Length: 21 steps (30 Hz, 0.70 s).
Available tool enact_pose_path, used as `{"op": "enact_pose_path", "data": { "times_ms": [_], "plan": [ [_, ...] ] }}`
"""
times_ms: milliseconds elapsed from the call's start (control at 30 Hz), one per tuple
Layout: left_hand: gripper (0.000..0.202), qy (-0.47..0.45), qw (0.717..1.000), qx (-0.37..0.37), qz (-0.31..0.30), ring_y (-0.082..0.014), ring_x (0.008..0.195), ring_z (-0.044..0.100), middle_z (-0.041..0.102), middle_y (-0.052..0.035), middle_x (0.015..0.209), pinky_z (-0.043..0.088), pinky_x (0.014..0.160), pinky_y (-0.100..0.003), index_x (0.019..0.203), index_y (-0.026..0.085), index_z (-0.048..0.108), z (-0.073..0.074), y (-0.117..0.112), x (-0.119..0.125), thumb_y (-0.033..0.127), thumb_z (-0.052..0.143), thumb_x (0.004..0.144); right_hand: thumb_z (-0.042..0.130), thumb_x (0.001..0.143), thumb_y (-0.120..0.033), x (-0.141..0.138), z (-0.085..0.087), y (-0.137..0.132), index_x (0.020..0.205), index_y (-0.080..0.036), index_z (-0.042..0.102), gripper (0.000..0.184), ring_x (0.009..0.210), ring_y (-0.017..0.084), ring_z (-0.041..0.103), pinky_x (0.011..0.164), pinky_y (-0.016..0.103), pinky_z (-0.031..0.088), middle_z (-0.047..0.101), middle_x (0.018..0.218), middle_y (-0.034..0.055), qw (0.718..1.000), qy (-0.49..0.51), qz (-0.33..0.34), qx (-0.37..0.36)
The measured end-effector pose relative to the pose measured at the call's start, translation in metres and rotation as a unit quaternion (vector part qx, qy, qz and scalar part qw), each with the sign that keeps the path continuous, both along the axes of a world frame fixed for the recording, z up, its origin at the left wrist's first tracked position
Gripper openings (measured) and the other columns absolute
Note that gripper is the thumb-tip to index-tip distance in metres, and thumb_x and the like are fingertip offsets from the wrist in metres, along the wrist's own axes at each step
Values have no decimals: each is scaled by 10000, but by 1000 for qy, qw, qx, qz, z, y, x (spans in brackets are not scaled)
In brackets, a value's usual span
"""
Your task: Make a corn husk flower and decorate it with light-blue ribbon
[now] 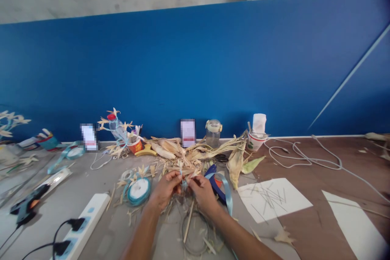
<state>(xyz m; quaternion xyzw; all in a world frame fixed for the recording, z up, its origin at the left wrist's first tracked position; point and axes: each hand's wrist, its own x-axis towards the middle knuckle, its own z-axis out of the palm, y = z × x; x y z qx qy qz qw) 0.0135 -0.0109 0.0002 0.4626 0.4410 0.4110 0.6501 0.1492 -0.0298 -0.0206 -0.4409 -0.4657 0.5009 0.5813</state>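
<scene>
Both hands meet over the husk scraps at the middle of the table. My left hand [167, 189] is closed, thumb and fingers pinching a small pale corn husk flower [180, 167] that points upward with light blue on its stem. Close beside it, my right hand [202, 193] is closed in a pinch at the same piece; a light blue ribbon [227, 193] loops out from behind this hand. The fingertips partly hide what they grip. Left of my left hand lies a ribbon spool [138, 191]. A ring of wire [195, 233] lies below the hands.
Dried corn husks [170, 148] are heaped behind the hands. A power strip [83, 227] and a glue gun [30, 205] lie at the left. A dark blue tool [215, 183], thin sticks on white paper [274, 199], a glass jar [213, 133], a paper cup [255, 141] and a white cable [292, 165] lie rightward.
</scene>
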Motion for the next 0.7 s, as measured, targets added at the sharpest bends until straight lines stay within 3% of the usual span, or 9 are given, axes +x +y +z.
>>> {"op": "enact_pose_path", "data": {
  "times_ms": [133,300,700],
  "plan": [
    [350,-35,999,-36,-8,-65,466,494,557,27,601,358,483,-202,795,132,635,7,-3,0,365,774,573,561,676,-313,6,8,0,567,-180,543,173,463,102,401,496,233,342,445,472,-52,1000,-22,-2,-16],
    [373,-22,999,-29,-22,-68,448,496,555,33,567,368,484,-205,841,134,631,2,-1,-1,340,780,568,577,664,-337,8,8,1,585,-178,559,178,459,99,389,476,226,331,446,462,-54,1000,-28,-6,-12],
    [365,7,1000,-7,-12,-66,499,477,597,-8,723,372,507,-220,865,144,657,-1,0,-1,317,774,566,576,678,-322,10,2,4,618,-167,597,167,569,133,474,560,238,377,523,539,-26,999,-45,-16,11]
  ]
}}
